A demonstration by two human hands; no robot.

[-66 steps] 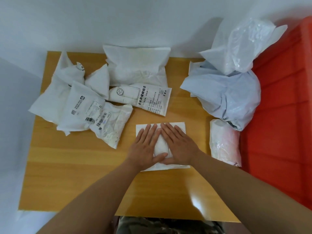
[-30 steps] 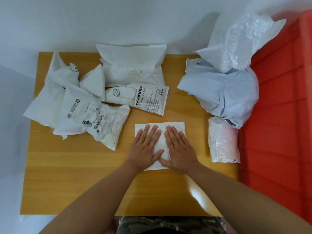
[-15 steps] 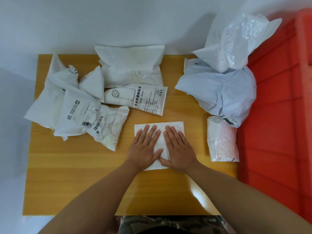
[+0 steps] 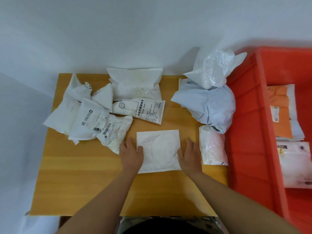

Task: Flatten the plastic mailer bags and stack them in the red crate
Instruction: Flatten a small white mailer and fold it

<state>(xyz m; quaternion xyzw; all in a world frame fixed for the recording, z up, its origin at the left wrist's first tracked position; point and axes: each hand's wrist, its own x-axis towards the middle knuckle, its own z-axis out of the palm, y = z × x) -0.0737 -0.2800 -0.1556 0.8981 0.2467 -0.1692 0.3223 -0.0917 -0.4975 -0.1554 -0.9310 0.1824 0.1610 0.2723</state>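
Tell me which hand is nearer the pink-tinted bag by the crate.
Right. The right hand lies just left of the pink-tinted bag, nearly touching it; the left hand sits beyond the white mailer.

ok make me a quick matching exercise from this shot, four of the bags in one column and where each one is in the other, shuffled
Things
1. flat white mailer
2. pale blue bag
3. orange mailer
4. barcode-label bag

Places
A. inside the red crate
B. between the left hand and right hand
C. in the left-side pile on the table
D. at the table's right edge, under a clear crumpled bag

Pairs: 1-B, 2-D, 3-A, 4-C
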